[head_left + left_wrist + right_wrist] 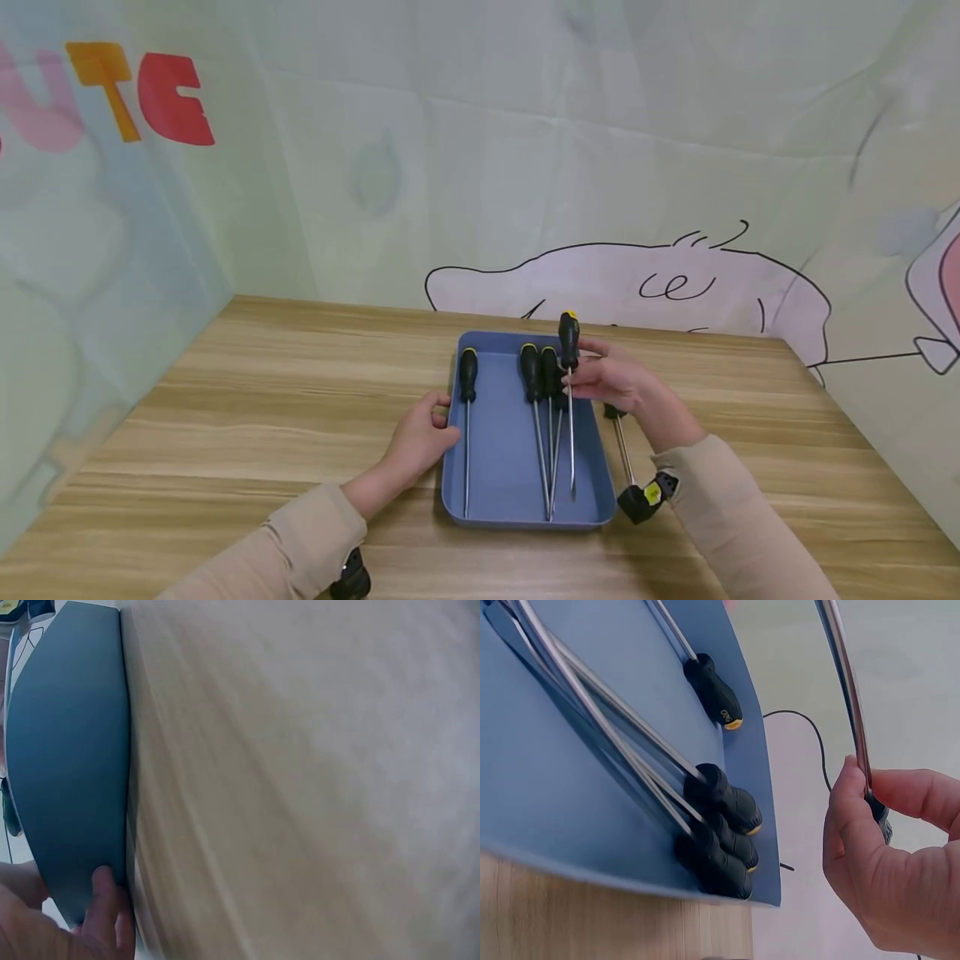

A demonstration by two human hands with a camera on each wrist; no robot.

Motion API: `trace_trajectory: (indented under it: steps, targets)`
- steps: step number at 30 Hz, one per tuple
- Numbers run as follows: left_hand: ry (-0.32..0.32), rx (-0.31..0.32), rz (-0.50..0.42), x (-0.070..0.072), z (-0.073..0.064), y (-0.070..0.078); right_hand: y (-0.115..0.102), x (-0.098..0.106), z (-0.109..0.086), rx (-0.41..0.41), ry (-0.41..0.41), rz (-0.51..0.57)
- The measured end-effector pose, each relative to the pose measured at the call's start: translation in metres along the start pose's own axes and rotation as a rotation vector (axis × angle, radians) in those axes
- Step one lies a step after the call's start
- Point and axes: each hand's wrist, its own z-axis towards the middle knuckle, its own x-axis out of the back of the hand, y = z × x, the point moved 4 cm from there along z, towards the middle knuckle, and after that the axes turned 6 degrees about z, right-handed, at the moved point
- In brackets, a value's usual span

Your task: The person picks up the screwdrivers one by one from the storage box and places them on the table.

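Observation:
A shallow blue tray (pixel 495 467) lies on the table. My left hand (pixel 420 433) grips its left wall, the thumb over the rim and the fingers against the outside (pixel 105 907). My right hand (pixel 611 383) pinches a screwdriver (pixel 569 337) by its shaft close to the black, yellow-ended handle, above the tray's right side. Its shaft (pixel 847 682) hangs tip down over the tray. Inside, one screwdriver (pixel 468 375) lies along the left wall. Three more screwdrivers (pixel 724 799) lie bunched at the right, handles toward the far end, shafts partly crossing.
Another screwdriver (pixel 624 450) lies on the wooden table (pixel 300 375) just right of the tray, partly hidden by my right hand and wrist camera (pixel 641 502). A printed cloth backdrop (pixel 487 192) stands behind the table's far edge and along its sides.

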Motion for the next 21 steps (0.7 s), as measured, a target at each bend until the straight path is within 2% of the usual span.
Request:
trace_trajectory:
  steps: [21]
  targets:
    - [-0.006, 0.007, 0.006, 0.0, 0.001, -0.001, 0.002, 0.029, -0.014, 0.029, -0.048, 0.025]
